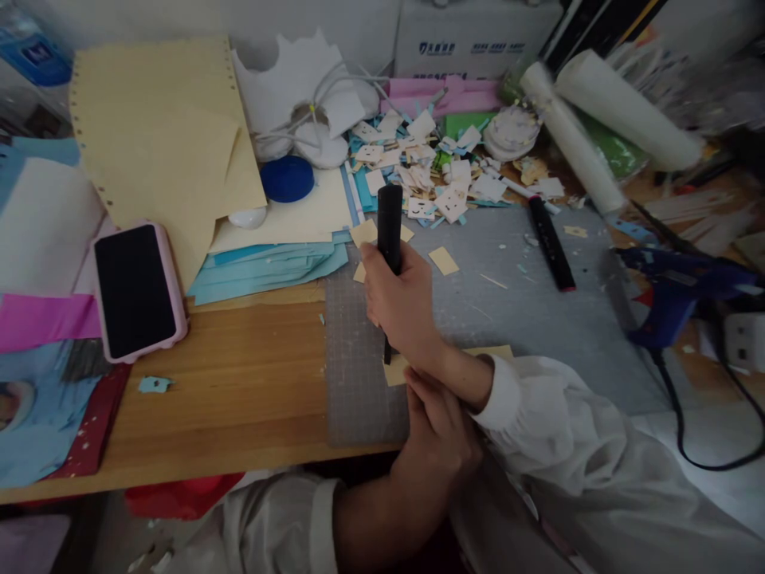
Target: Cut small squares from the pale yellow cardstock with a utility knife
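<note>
My right hand (398, 299) is closed around a black marker (390, 219) held nearly upright. The marker's narrow lower end is at the left part of a cream paper strip (395, 373), which lies on a grey cutting mat (358, 410). Below my right wrist, my left hand (439, 438) has its fingertips at the strip's near edge, holding it on the mat; its thumb is not clearly seen. My right forearm covers the middle of the strip. Small cream paper pieces (443, 261) lie on the mat beyond my right hand.
A heap of small paper cutouts with drawn faces (424, 171) lies behind the mat. Another black marker (551, 243) and a blue glue gun (675, 283) with its cord are at the right. On the left are a phone (140, 291), blue sheets (268, 269) and cream sheets (161, 119).
</note>
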Motion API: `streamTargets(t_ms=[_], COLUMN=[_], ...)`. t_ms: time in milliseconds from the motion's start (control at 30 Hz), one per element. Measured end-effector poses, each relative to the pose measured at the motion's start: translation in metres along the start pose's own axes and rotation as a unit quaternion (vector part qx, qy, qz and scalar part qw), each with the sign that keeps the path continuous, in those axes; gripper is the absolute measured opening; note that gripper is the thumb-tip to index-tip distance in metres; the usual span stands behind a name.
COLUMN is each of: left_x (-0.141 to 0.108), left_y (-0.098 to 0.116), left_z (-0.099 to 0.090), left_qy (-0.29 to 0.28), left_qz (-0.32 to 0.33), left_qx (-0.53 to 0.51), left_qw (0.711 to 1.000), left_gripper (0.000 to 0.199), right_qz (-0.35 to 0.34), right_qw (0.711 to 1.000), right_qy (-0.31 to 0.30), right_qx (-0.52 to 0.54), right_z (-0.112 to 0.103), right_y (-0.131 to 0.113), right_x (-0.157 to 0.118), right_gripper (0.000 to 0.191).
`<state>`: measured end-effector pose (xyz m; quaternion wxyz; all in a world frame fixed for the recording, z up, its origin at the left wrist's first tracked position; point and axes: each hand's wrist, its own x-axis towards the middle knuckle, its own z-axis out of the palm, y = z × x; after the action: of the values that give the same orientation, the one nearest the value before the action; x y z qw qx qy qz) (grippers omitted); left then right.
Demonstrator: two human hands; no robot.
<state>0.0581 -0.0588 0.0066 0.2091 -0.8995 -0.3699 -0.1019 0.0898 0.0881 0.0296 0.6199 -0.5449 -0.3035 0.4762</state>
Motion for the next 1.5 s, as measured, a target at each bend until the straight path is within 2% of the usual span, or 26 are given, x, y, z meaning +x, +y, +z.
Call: streamTargets(t_ms=[433, 667, 733, 833, 900, 967, 1000, 1033, 1067, 1100, 1133, 1167, 1200, 1267, 1367, 1433, 1500], left_x=[0.001, 0.003, 0.003, 0.002, 0.001, -0.001, -0.002, -0.003, -0.004, -0.004, -0.005, -0.005, -0.006, -0.006, -0.006, -0.008, -0.011], left_y=[0.000, -0.002, -0.001, -0.001, -0.002, -0.004, -0.005, -0.006, -0.007, -0.008, -0.008, -0.009, -0.009, -0.010, -0.018, -0.031, -0.049], left_z=[-0.002, -0.003, -0.003, -0.003, -0.003, -0.003, -0.003, -0.003, -0.002, -0.002, -0.001, 0.000, 0.001, 0.003, 0.003, 0.002, 0.001], left_qy=[-0.019, -0.018, -0.017, -0.019, -0.020, -0.018, -0.019, -0.022, -0.024, -0.024, -0.023, -0.020, -0.015, -0.008, -0.007, -0.011, -0.023], left_qz=[0.002, 0.008, 0.000, -0.004, 0.000, 0.004, 0.007, 0.010, 0.013, 0.014, 0.015, 0.016, 0.016, 0.016, 0.017, 0.015, 0.011], left_qx=[0.011, 0.019, 0.039, 0.068, 0.076, 0.075, 0.070, 0.064, 0.059, 0.056, 0.053, 0.051, 0.049, 0.035, -0.026, -0.109, -0.226], left_qw=[1.000, 1.000, 0.999, 0.997, 0.997, 0.997, 0.997, 0.998, 0.998, 0.998, 0.998, 0.998, 0.999, 0.999, 1.000, 0.994, 0.974], left_gripper=[0.034, 0.035, 0.037, 0.046, 0.049, 0.050, 0.051, 0.052, 0.052, 0.053, 0.053, 0.052, 0.052, 0.050, 0.052, 0.056, 0.052], right_qz=[0.010, 0.077, 0.103, 0.118, 0.082, -0.030, -0.092, -0.136, -0.168, -0.168, -0.175, -0.149, -0.119, -0.055, -0.002, 0.012, 0.017], right_qw=[1.000, 0.996, 0.990, 0.979, 0.980, 0.983, 0.975, 0.952, 0.909, 0.857, 0.817, 0.786, 0.770, 0.758, 0.760, 0.759, 0.756], right_qy=[-0.007, -0.052, -0.092, -0.163, -0.179, -0.175, -0.153, -0.126, -0.126, -0.158, -0.166, -0.165, -0.173, -0.211, -0.235, -0.239, -0.243], right_qx=[0.002, 0.018, 0.021, 0.031, 0.032, -0.052, -0.130, -0.242, -0.359, -0.461, -0.524, -0.578, -0.603, -0.614, -0.606, -0.606, -0.608], right_z=[0.001, 0.002, 0.000, -0.013, -0.030, -0.055, -0.071, -0.088, -0.105, -0.122, -0.138, -0.152, -0.164, -0.180, -0.191, -0.192, -0.193], right_y=[0.002, 0.002, -0.009, -0.044, -0.071, -0.091, -0.097, -0.099, -0.098, -0.094, -0.088, -0.081, -0.073, -0.058, -0.042, -0.038, -0.036], right_x=[0.007, 0.010, 0.015, 0.021, 0.021, 0.016, 0.013, 0.009, 0.005, 0.001, -0.003, -0.006, -0.009, -0.013, -0.016, -0.016, -0.014], right_gripper=[0.036, 0.033, 0.034, 0.039, 0.039, 0.031, 0.028, 0.023, 0.020, 0.019, 0.021, 0.017, 0.018, 0.025, 0.030, 0.034, 0.035])
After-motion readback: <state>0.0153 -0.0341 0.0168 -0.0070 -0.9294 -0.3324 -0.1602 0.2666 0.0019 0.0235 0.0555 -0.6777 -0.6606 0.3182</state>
